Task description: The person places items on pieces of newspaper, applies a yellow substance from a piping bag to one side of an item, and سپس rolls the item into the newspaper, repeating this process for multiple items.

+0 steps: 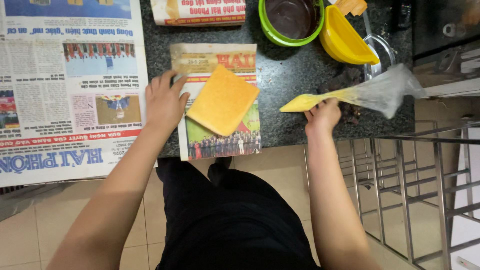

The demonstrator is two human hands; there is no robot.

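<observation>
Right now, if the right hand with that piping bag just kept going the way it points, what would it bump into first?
The right hand points the piping bag leftwards, so its tip would probably first meet the yellow sponge cake on the newspaper sheet, though height is unclear.

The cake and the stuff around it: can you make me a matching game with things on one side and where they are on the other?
Things:
1. cake
2. piping bag
3. green bowl
4. yellow bowl

Places:
A. tilted on its side, right of the green one
B. gripped in the right hand
C. flat on a folded newspaper, beside the left hand
D. at the top of the counter, dark inside

Pairs: 1-C, 2-B, 3-D, 4-A
</observation>
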